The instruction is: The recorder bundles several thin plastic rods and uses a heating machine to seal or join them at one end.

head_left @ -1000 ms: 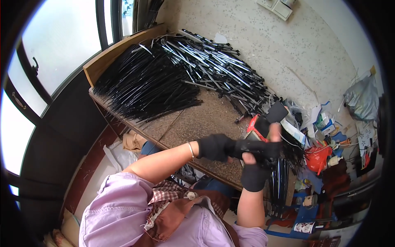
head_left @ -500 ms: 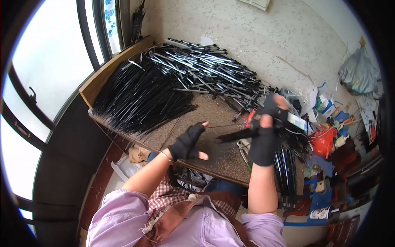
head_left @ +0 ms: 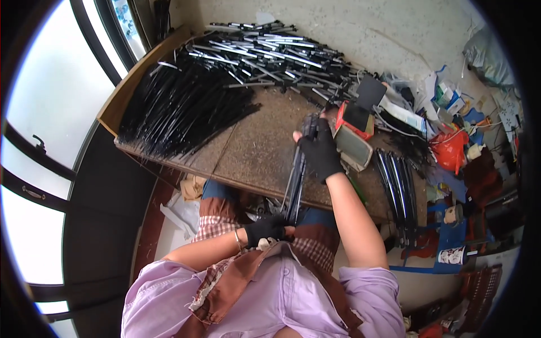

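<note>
A bundle of slim black rods [head_left: 295,180] stretches from the table toward my lap. Its upper end is gripped by my right hand [head_left: 322,151], in a black fingerless glove, with the fingers closed round the rods. My left hand [head_left: 267,228], gloved the same way, is low over my lap, closed at the bundle's lower end; part of its grip is hidden. Right beside my right hand are a red box [head_left: 356,119] and a grey-green open tin [head_left: 354,146]. Another row of black rods [head_left: 397,191] lies at the table's right end.
A heap of long black rods [head_left: 180,112] covers the table's left side, against a wooden board [head_left: 141,79]. Behind it lie many silver-and-black rods [head_left: 270,53]. Clutter with a red plastic bag [head_left: 449,151] crowds the right. The brown tabletop [head_left: 248,149] ends just before my lap.
My right hand has moved left and nearer with rods in it. My left hand, open over the table before, has dropped to my lap and closed on the rods. The view has shifted.
</note>
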The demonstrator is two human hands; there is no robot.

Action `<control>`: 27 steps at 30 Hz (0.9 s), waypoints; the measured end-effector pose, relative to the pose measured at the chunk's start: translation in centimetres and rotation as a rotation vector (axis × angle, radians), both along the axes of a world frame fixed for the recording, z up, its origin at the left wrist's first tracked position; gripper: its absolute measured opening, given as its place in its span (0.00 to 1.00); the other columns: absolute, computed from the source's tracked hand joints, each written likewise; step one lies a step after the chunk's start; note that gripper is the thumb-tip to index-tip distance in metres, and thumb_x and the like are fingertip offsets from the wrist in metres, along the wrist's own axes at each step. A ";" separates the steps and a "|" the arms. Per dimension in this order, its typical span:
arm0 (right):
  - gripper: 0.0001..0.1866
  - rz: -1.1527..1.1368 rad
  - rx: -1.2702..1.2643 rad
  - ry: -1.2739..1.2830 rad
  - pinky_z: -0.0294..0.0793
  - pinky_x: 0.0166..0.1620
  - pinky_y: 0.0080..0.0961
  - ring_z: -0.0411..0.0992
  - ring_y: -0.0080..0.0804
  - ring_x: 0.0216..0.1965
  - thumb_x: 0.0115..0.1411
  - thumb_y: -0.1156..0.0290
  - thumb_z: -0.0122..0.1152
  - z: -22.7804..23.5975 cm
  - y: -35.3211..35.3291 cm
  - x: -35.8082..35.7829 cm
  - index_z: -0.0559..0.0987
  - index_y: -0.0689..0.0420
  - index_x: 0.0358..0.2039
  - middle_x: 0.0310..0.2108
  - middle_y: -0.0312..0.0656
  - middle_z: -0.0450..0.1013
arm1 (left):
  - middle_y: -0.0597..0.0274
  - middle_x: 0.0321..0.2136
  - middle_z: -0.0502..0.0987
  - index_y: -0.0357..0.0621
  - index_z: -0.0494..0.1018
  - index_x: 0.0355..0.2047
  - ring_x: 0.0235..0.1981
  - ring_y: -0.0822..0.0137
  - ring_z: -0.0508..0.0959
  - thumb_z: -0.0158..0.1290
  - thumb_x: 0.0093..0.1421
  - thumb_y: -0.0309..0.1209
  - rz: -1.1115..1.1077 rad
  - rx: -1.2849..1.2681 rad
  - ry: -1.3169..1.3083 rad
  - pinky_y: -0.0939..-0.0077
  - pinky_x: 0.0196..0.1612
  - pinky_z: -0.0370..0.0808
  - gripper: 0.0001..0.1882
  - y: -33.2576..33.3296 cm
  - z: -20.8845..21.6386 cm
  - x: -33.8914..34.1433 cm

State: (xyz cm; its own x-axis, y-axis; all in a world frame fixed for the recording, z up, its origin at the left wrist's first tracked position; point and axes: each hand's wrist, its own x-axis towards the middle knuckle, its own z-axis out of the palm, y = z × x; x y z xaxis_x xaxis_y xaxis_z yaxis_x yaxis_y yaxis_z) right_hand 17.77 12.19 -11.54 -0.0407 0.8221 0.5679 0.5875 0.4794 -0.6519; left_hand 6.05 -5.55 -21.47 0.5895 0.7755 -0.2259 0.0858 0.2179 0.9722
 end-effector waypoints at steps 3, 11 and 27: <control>0.25 0.215 -0.227 -0.151 0.70 0.35 0.38 0.73 0.46 0.31 0.55 0.54 0.54 -0.8 -5.2 2.7 0.69 0.54 0.49 0.31 0.54 0.73 | 0.64 0.23 0.73 0.36 0.72 0.30 0.26 0.76 0.71 0.44 0.61 0.42 0.164 -0.401 -0.336 0.79 0.33 0.69 0.18 -0.4 -1.0 -0.8; 0.23 0.257 -1.037 0.042 0.65 0.21 0.27 0.68 0.34 0.18 0.58 0.48 0.45 -1.2 -15.1 5.9 0.75 0.57 0.31 0.18 0.44 0.68 | 0.57 0.28 0.76 0.36 0.72 0.37 0.29 0.64 0.75 0.47 0.58 0.42 -0.149 1.015 -0.342 0.71 0.35 0.70 0.19 1.9 5.4 -1.3; 0.16 0.323 -1.189 0.827 0.60 0.16 0.21 0.62 0.23 0.11 0.58 0.60 0.51 4.5 -14.6 6.7 0.71 0.59 0.22 0.11 0.37 0.63 | 0.57 0.19 0.72 0.35 0.73 0.29 0.22 0.67 0.73 0.47 0.59 0.44 0.282 0.561 0.386 0.73 0.27 0.67 0.20 6.2 16.4 -8.1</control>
